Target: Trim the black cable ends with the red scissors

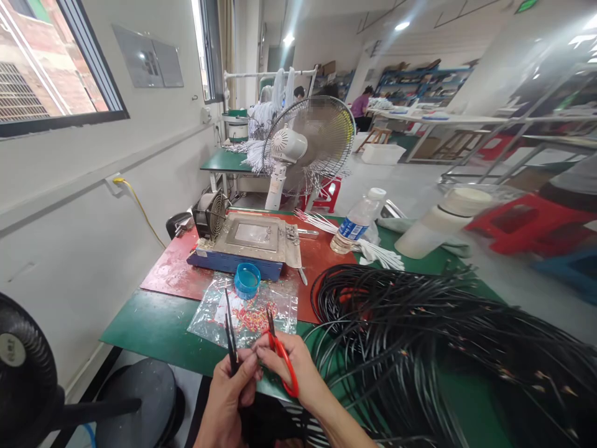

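Black tweezers (pixel 230 339) stick up from my left hand (pixel 228 395), whose fingers are closed around them. In my right hand (pixel 301 367) are red-handled scissors (pixel 290 368), their blades pointing away from me. The fingertips of both hands meet in front of my body; whatever is pinched there is too small to make out. Just beyond lies a clear plastic bag (pixel 198 320) bearing many tiny red and yellow pieces (pixel 256 315). A small round blue container (pixel 247 280) stands at the bag's far edge.
Black cables (pixel 396 311) pile up on the right. Behind the bag sits a blue-sided heating device (pixel 237 264) with a small fan (pixel 209 213). A water bottle (pixel 357 224) and a white bottle (pixel 441 224) stand farther back. A large fan (pixel 308 140) rises beyond the green table (pixel 163 323).
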Demonstrator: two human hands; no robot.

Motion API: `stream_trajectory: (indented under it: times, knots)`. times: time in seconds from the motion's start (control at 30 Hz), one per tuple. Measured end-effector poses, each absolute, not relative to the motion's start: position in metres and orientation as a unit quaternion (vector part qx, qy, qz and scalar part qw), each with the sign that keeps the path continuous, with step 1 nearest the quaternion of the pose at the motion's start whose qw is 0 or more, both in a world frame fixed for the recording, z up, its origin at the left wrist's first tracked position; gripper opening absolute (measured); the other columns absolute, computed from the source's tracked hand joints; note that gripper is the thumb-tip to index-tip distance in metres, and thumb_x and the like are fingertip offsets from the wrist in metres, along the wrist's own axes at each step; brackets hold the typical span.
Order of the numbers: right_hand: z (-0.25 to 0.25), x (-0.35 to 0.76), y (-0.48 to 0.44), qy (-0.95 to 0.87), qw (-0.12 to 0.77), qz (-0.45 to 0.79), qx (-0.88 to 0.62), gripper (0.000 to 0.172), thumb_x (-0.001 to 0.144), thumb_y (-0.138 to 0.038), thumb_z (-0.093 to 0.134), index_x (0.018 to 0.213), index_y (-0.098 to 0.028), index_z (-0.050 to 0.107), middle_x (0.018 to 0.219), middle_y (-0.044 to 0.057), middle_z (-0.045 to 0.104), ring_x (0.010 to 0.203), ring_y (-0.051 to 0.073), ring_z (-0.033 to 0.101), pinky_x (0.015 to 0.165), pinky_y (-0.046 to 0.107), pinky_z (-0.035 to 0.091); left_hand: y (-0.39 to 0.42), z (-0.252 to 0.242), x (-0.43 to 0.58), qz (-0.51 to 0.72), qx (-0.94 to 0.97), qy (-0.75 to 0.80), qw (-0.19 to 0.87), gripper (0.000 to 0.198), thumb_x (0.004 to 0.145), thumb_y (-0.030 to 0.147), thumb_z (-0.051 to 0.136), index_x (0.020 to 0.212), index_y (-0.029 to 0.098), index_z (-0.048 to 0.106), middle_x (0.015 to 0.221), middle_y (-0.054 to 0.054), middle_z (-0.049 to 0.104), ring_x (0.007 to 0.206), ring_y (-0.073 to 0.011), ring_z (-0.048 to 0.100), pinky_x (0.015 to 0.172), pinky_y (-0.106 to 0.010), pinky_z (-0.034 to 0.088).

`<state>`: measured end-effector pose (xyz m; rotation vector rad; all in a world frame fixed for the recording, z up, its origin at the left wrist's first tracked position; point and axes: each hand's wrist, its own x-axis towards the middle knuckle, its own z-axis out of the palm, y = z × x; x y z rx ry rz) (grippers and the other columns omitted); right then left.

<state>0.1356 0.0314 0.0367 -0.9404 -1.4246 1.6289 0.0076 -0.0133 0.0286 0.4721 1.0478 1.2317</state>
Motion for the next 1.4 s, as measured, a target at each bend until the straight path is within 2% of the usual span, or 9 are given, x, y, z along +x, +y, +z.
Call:
stream_trajectory:
  times: [0.1,0.27,0.4,0.53,0.8,1.17,1.27,1.4]
  knots:
    - [0.035,0.140,0.033,-0.591,0.363,0.583,-0.423,0.033,0.081,-0.047,0.055,0.074,-0.015,0.061,0.058,-0.002,0.049,0.054,0.010,0.044,0.053,0.021,0.034,-0.012,0.027,0.004,0.557,0.200,0.493,0.637,0.028,0.064,0.038,0.076,0.070,0.012,0.067,0.051,0.003,0.053,0.036,-0.0003,0.025,0.038,-0.019,0.012]
    - [0.040,0.154,0.027,-0.721,0.251,0.472,-0.440,0.030,0.080,-0.048,0.056,0.086,-0.019,0.060,0.078,0.001,0.055,0.070,0.014,0.049,0.063,0.023,0.036,-0.010,0.027,0.000,0.574,0.189,0.514,0.608,0.032,0.062,0.039,0.077,0.077,0.012,0.069,0.051,0.003,0.053,0.038,-0.0008,0.025,0.038,-0.019,0.012]
    - [0.044,0.157,0.019,-0.772,0.159,0.414,-0.455,0.030,0.082,-0.049,0.052,0.079,-0.019,0.056,0.075,0.000,0.053,0.068,0.014,0.047,0.063,0.022,0.033,-0.011,0.024,0.000,0.576,0.198,0.514,0.604,0.031,0.065,0.037,0.075,0.082,0.012,0.067,0.051,0.004,0.052,0.039,-0.0013,0.025,0.039,-0.019,0.012]
    - [0.043,0.156,0.018,-0.790,0.119,0.390,-0.458,0.032,0.083,-0.048,0.051,0.069,-0.019,0.049,0.068,-0.003,0.049,0.063,0.012,0.043,0.057,0.021,0.027,-0.012,0.024,-0.001,0.560,0.234,0.525,0.597,0.027,0.069,0.037,0.072,0.078,0.012,0.065,0.050,0.005,0.050,0.040,-0.0019,0.024,0.039,-0.020,0.011]
    - [0.041,0.159,0.021,-0.801,0.098,0.361,-0.468,0.038,0.082,-0.046,0.050,0.060,-0.018,0.039,0.058,-0.005,0.043,0.055,0.009,0.036,0.052,0.022,0.018,-0.009,0.021,-0.005,0.520,0.287,0.562,0.575,0.030,0.067,0.040,0.071,0.063,0.013,0.060,0.045,0.007,0.044,0.040,-0.0036,0.023,0.040,-0.021,0.012]
    - [0.029,0.153,0.028,-0.764,0.120,0.405,-0.488,0.045,0.079,-0.044,0.052,0.050,-0.016,0.031,0.050,-0.006,0.027,0.049,0.007,0.028,0.048,0.021,0.017,-0.007,0.011,-0.008,0.516,0.279,0.558,0.587,0.028,0.070,0.039,0.070,0.069,0.013,0.061,0.045,0.007,0.044,0.040,-0.0039,0.021,0.040,-0.022,0.010]
    - [0.029,0.151,0.030,-0.739,0.132,0.443,-0.489,0.044,0.078,-0.043,0.052,0.049,-0.017,0.032,0.048,-0.005,0.028,0.048,0.007,0.027,0.046,0.021,0.017,-0.006,0.014,-0.008,0.526,0.263,0.539,0.603,0.027,0.069,0.039,0.070,0.071,0.013,0.063,0.049,0.006,0.044,0.041,-0.0039,0.021,0.040,-0.022,0.010]
    - [0.026,0.148,0.031,-0.707,0.163,0.478,-0.495,0.047,0.078,-0.046,0.053,0.045,-0.016,0.036,0.043,-0.005,0.033,0.045,0.007,0.030,0.045,0.021,0.020,-0.008,0.017,-0.009,0.534,0.250,0.522,0.616,0.029,0.067,0.039,0.072,0.078,0.013,0.067,0.049,0.008,0.035,0.043,-0.0041,0.021,0.041,-0.022,0.011]
